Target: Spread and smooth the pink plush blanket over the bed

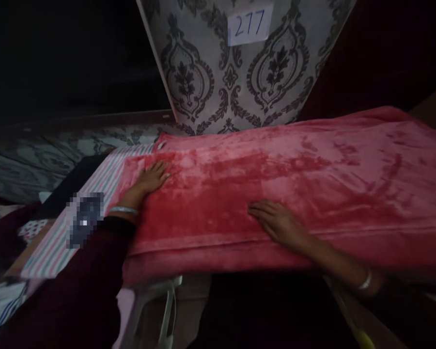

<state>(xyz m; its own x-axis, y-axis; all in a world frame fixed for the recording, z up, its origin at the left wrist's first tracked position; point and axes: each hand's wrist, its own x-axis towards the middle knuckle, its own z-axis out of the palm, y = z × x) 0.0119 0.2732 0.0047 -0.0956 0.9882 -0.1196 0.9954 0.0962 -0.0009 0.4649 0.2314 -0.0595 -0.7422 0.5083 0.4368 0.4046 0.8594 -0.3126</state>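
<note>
A red plush blanket [218,213] lies spread in layers over a long table-like surface, its near edge hanging down at the front. My left hand [153,177] rests flat on the blanket near its left end, fingers spread. Toward the middle, my right hand [276,218] lies on the plush with its fingers stretched out and close together. Neither hand grips the fabric. Darker and lighter patches mark the pile around both hands.
A striped cloth [90,182] shows under the blanket's left end, with a blurred-out dark object [85,220] on it. Behind stands a patterned wall [228,82] bearing a paper marked 277 [250,24]. A pale metal leg [167,310] shows below the front edge.
</note>
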